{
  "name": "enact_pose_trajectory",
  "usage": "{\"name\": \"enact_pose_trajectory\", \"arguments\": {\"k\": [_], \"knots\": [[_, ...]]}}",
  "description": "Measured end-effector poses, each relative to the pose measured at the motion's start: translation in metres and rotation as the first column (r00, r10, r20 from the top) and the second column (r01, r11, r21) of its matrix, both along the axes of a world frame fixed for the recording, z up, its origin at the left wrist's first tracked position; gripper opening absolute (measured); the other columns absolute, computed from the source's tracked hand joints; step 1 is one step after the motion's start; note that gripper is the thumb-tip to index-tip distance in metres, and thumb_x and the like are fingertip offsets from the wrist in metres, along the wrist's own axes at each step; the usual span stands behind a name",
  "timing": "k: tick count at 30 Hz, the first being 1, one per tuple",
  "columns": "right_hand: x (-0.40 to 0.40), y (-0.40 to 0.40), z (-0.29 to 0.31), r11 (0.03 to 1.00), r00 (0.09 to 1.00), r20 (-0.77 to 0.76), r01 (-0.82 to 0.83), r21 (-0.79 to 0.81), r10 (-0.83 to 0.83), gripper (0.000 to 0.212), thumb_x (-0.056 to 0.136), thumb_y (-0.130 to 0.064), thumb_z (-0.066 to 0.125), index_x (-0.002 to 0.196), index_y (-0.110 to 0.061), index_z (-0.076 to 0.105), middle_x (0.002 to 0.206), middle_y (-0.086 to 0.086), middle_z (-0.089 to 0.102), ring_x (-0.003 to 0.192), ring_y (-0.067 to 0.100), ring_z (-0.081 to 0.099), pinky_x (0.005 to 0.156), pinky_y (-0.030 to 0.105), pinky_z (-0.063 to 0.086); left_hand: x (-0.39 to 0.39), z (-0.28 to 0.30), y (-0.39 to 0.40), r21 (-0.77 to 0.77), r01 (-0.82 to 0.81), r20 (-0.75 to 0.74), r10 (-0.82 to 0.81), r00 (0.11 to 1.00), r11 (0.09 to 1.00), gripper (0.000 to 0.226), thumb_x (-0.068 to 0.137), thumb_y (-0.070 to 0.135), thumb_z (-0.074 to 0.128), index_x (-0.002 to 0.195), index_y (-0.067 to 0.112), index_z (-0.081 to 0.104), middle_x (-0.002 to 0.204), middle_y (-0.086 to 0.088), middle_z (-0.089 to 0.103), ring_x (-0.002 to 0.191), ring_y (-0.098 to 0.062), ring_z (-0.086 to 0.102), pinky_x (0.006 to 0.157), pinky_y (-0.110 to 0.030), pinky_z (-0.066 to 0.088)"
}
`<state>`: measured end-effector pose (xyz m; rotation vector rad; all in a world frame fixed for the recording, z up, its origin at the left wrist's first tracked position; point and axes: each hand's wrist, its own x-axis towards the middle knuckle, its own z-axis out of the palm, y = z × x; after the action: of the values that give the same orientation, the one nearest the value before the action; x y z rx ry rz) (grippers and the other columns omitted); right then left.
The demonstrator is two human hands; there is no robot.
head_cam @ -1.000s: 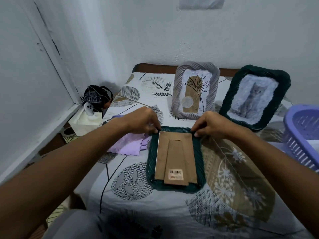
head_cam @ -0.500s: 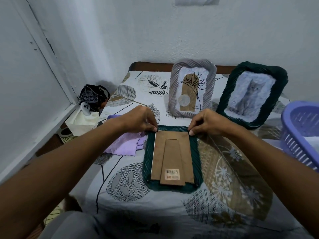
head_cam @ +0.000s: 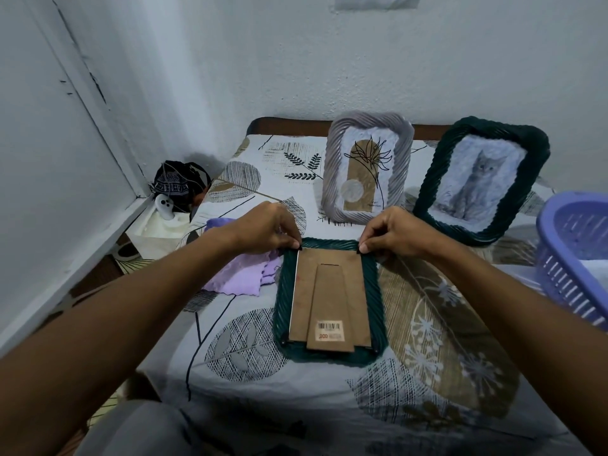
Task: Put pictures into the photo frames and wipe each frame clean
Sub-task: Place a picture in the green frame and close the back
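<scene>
At the centre of the frame, a dark green frame (head_cam: 330, 301) is laid face down on the patterned bed (head_cam: 256, 383), its brown backing board (head_cam: 330, 297) seated in the recess with the fold-out stand flat against it. The far left corner of the board is pinched by the left hand (head_cam: 263, 230), and the far right corner by the right hand (head_cam: 393, 233); each grip is pressed together at the small dark tab there. Whether a picture already lies beneath the board cannot be told.

In the upper right, two frames are stood upright near the wall: a grey frame (head_cam: 368, 167) with a plant print and a second dark green frame (head_cam: 482, 179) with a cat picture. These two are judged to be filled already; whether they have been wiped cannot be seen. A purple cloth (head_cam: 241, 274) is left just beside the lying frame at centre left, half under the left forearm, so wiping of this frame is judged still to be done. A lilac basket (head_cam: 572, 258) is seen at the right edge.

Compared with the frame one second ago, the hands have been kept at the same far corners, and the fingertips have been drawn slightly outward to the tabs. The board, cloth and standing frames have not been moved.
</scene>
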<state>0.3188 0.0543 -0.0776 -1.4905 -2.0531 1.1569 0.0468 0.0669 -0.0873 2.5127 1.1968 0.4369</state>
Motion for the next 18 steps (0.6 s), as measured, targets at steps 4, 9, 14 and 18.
{"name": "enact_pose_trajectory", "arguments": {"k": [4, 9, 14, 18], "knots": [[0.0, 0.0, -0.001, 1.0, 1.0, 0.009, 0.009, 0.007, -0.01, 0.004, 0.08, -0.003, 0.073, 0.08, 0.001, 0.072, 0.062, 0.003, 0.066, 0.05, 0.005, 0.06, 0.05, 0.018, 0.048, 0.0, -0.001, 0.0, 0.012, -0.012, -0.002, 0.012, 1.0, 1.0, 0.011, 0.076, 0.019, 0.08, 0.086, 0.02, 0.078, 0.073, 0.016, 0.061, 0.07, 0.003, 0.052, 0.06, -0.014, 0.035], [0.0, 0.0, -0.003, 0.999, 1.0, 0.019, 0.025, 0.023, -0.026, 0.005, 0.08, -0.004, 0.073, 0.081, 0.0, 0.073, 0.068, 0.006, 0.068, 0.054, 0.006, 0.062, 0.052, 0.019, 0.05, 0.0, -0.001, -0.002, 0.022, -0.023, -0.015, 0.023, 1.0, 0.999, 0.01, 0.076, 0.02, 0.079, 0.087, 0.022, 0.078, 0.073, 0.017, 0.06, 0.071, 0.002, 0.051, 0.06, -0.017, 0.035], [0.0, -0.011, -0.007, 0.991, 0.996, 0.03, 0.08, 0.106, -0.084, 0.002, 0.08, -0.008, 0.074, 0.079, -0.01, 0.074, 0.077, 0.005, 0.072, 0.075, 0.017, 0.068, 0.066, 0.026, 0.056, 0.004, 0.003, -0.016, 0.092, -0.06, -0.04, 0.064, 0.997, 0.994, 0.013, 0.078, 0.02, 0.077, 0.09, 0.02, 0.078, 0.08, 0.006, 0.068, 0.08, -0.014, 0.053, 0.068, -0.031, 0.043], [-0.004, -0.044, -0.011, 0.942, 0.981, 0.103, 0.127, 0.311, -0.166, 0.017, 0.082, -0.016, 0.074, 0.099, -0.013, 0.074, 0.088, 0.001, 0.069, 0.077, 0.011, 0.062, 0.067, 0.02, 0.047, 0.008, 0.001, -0.055, 0.244, -0.214, 0.061, 0.206, 0.977, 0.946, 0.02, 0.08, 0.015, 0.073, 0.1, 0.015, 0.076, 0.084, 0.001, 0.066, 0.086, -0.019, 0.053, 0.07, -0.03, 0.039]]}}
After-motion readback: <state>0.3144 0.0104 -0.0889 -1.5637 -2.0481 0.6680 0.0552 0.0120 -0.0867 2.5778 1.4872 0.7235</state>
